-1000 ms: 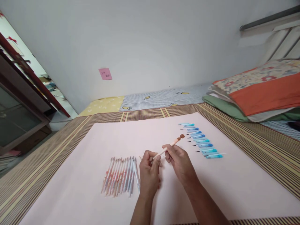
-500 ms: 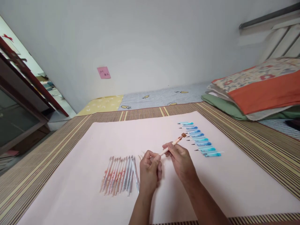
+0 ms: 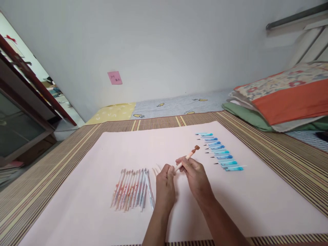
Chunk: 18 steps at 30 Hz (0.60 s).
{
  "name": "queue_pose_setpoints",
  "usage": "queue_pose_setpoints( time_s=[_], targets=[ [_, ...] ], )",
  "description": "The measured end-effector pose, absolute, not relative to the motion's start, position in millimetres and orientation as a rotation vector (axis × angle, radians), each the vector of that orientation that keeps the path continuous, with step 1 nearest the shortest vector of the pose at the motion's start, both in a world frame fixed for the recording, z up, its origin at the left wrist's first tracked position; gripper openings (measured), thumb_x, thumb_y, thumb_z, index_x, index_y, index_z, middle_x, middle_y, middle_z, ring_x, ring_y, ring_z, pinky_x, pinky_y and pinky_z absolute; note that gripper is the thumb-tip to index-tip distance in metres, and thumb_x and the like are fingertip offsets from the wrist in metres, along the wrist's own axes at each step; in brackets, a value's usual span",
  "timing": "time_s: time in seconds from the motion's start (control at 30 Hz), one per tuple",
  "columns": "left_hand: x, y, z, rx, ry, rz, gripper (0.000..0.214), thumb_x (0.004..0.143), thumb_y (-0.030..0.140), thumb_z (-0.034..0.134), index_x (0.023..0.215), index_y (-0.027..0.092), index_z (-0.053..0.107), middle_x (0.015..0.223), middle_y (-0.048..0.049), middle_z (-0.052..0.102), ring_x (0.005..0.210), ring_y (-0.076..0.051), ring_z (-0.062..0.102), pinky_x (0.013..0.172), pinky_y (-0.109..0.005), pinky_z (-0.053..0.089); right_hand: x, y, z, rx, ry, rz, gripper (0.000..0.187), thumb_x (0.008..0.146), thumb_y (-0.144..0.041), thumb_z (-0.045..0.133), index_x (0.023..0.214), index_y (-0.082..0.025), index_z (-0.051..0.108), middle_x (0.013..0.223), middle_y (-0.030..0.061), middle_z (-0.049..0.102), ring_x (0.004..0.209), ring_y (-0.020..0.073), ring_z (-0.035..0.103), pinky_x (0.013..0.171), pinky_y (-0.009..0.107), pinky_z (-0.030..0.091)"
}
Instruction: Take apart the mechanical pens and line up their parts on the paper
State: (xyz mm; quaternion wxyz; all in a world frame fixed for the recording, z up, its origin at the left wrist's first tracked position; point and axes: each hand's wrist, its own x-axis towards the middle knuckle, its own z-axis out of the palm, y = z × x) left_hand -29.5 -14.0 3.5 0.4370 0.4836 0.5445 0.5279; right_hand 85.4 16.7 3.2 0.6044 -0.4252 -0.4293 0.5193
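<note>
A pale pink pen [image 3: 189, 157] with a brown shaped top is held slantwise above the pink sheet [image 3: 133, 147]. My left hand [image 3: 165, 184] is closed around its lower end. My right hand [image 3: 196, 176] pinches the barrel higher up, below the brown top. Left of my hands lies a row of several slim pens [image 3: 132, 189] with reddish and grey-blue patterns, one lying askew at the right end. A few pale sticks [image 3: 155, 171] are partly hidden behind my left hand. To the right, several blue-ended pieces [image 3: 219, 147] with thin dark-tipped rods form a slanting column.
The sheet lies on a striped mat [image 3: 77, 143]. Folded bedding [image 3: 289, 99] with an orange and floral cover is piled at the right. A pink note [image 3: 115, 78] is stuck to the wall behind. At the far left is a doorway [image 3: 61, 99].
The pen's brown top has shifted slightly left, and the pen stands a little steeper. Both hands keep hold of it. The view has moved slightly.
</note>
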Motion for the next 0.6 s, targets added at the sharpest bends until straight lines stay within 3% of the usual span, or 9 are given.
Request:
queue_pose_setpoints(
  time_s=[0.2,0.43,0.6],
  targets=[
    [-28.3,-14.0,2.8,0.945,1.135,1.08,0.05,0.087,0.071,0.046,0.071,0.024,0.045,0.046,0.0098,0.032,0.035,-0.008,0.02,0.033,-0.02,0.017,90.5,17.6,7.1,-1.015,-1.113,1.167,0.038,0.085,-0.055,0.068,0.081,-0.018,0.077,0.073,0.0048,0.068,0.074,0.0192,0.057,0.073,0.032,0.044],
    [-34.1,-17.1,18.8,0.993,1.3,1.255,0.042,0.079,0.063,0.066,0.084,0.022,0.059,0.046,0.0092,0.043,0.025,-0.009,0.037,0.025,-0.019,0.021,98.7,25.1,2.7,-0.805,-1.003,1.463,0.042,0.086,-0.057,0.066,0.1,-0.019,0.077,0.098,0.01,0.071,0.087,0.0205,0.062,0.076,0.032,0.048],
    [-36.6,-15.7,17.3,0.908,1.275,1.329,0.037,0.079,0.057,0.068,0.082,0.023,0.056,0.047,0.0109,0.04,0.026,-0.009,0.039,0.027,-0.018,0.027,100.3,27.0,5.2,-0.789,-0.992,1.42,0.039,0.085,-0.057,0.067,0.081,-0.018,0.072,0.075,0.0043,0.066,0.062,0.0137,0.055,0.058,0.027,0.041]
  ],
)
